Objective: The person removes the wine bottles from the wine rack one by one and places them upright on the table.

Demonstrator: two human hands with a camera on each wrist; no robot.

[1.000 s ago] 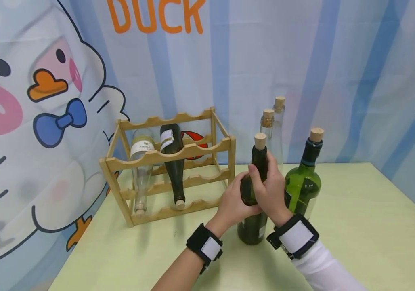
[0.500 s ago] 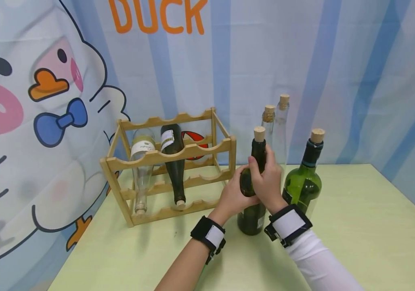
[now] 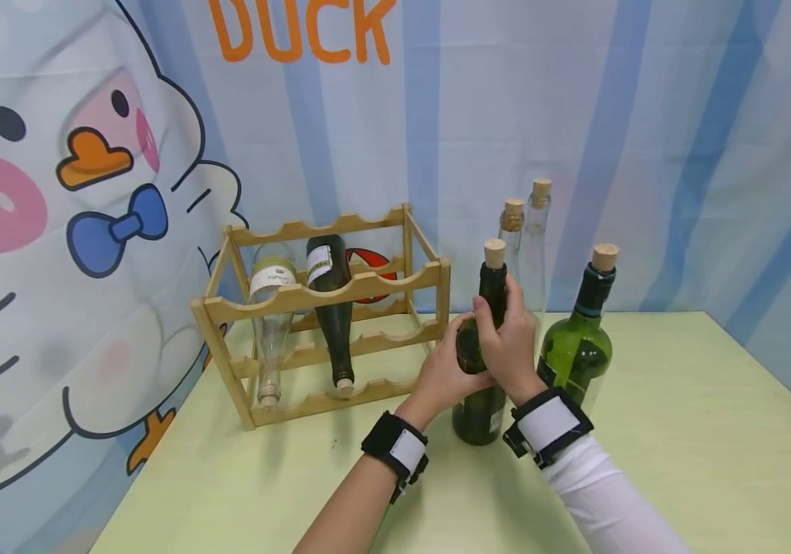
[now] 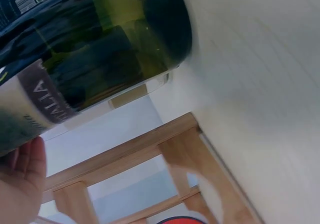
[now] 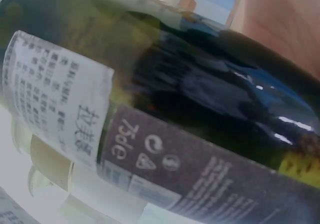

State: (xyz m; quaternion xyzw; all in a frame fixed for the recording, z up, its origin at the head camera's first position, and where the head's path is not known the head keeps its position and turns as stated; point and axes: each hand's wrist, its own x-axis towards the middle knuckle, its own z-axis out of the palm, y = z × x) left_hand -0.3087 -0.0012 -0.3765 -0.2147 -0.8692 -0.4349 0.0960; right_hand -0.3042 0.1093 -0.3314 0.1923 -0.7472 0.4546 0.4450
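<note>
Both hands hold one dark green wine bottle (image 3: 480, 419) upright, with a cork (image 3: 495, 254) in its mouth. My left hand (image 3: 447, 377) grips its body from the left. The right hand (image 3: 512, 342) is round the shoulder, thumb toward me. Seen from the left wrist, the bottle's base (image 4: 165, 24) is close over the table, and fingertips (image 4: 34, 159) touch its label. From the right wrist, a white printed label (image 5: 57, 94) and a dark label (image 5: 165, 159) show on the glass. The far sides of the hands' grip are hidden by the bottle.
A wooden wine rack (image 3: 326, 296) stands on the left, with a clear bottle (image 3: 271, 315) and a dark bottle (image 3: 333, 308) lying neck-down in it. A corked green bottle (image 3: 579, 346) stands at the right. Behind the hands stand two clear corked bottles (image 3: 536, 246) near the curtain.
Both hands have moved the wine bottle a little away from me, toward the back of the table. Over the last half second they hardly move.
</note>
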